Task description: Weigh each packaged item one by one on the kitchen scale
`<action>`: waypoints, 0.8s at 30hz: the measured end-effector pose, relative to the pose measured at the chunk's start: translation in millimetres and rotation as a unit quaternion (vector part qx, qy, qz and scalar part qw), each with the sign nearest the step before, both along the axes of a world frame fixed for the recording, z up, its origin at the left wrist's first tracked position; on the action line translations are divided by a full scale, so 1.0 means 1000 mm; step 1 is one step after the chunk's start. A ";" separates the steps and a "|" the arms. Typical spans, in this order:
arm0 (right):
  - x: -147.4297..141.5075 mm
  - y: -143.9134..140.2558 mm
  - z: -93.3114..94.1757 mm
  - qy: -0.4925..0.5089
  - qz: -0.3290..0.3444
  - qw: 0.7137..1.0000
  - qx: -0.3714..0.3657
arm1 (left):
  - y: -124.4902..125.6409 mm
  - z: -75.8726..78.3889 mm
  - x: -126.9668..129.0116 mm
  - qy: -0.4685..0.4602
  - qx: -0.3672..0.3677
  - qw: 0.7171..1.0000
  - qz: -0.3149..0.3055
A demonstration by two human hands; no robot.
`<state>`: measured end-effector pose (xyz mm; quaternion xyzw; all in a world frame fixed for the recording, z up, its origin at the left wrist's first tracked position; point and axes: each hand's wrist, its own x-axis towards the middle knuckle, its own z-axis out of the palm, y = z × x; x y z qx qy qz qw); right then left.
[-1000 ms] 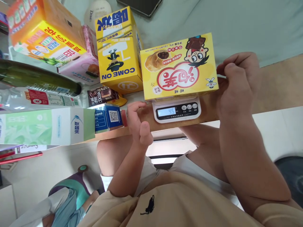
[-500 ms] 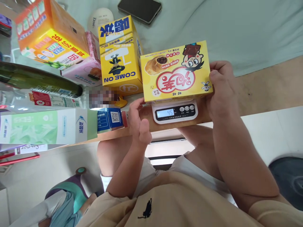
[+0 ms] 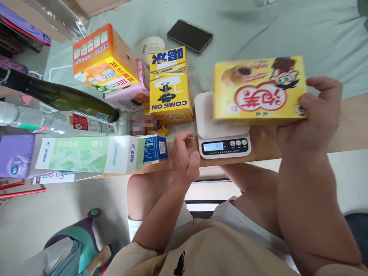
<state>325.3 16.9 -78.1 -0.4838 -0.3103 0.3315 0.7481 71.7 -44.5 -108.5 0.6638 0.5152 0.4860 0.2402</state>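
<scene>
My right hand [image 3: 313,111] grips the right end of a yellow snack box [image 3: 258,92] with red and white lettering and a cartoon figure. The box is slightly blurred and covers the right part of the platform of a white digital scale [image 3: 203,115]. On the scale's lit display [image 3: 214,147] the figure 45 shows. Just left of the scale, my left hand [image 3: 186,157] rests at the table edge, fingers loosely curled and apart, holding nothing. Close to it lies a blue box [image 3: 155,148] with a QR code.
Left of the scale stand a yellow COME ON box [image 3: 169,82], an orange box [image 3: 103,57] and a pink box [image 3: 129,97]. A dark green bottle [image 3: 63,94], a clear bottle [image 3: 57,122] and a pale green carton [image 3: 92,155] lie further left. Behind is a phone [image 3: 189,35].
My right hand has carried the snack box to the right, uncovering the scale platform's left part. My left hand is now apart from the box. The view has shifted left.
</scene>
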 end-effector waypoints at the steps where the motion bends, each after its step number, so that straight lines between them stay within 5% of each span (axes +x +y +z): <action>1: 0.000 0.003 0.004 -0.010 0.000 0.999 0.031 | 0.000 0.001 0.001 -0.002 0.006 1.000 0.000; 4: -0.012 0.011 0.023 -0.045 0.024 0.995 0.090 | 0.000 0.004 0.003 0.002 0.021 1.000 -0.005; 9: -0.063 0.028 0.047 -0.042 0.082 0.995 0.042 | -0.001 0.010 0.001 0.025 0.043 0.999 -0.018; 19: -0.115 0.059 0.046 -0.020 0.113 0.990 -0.085 | -0.004 0.010 0.002 0.026 0.079 0.996 -0.009; 24: -0.097 0.062 0.033 -0.168 0.145 0.968 -0.118 | 0.001 0.005 0.004 0.022 0.086 0.996 -0.014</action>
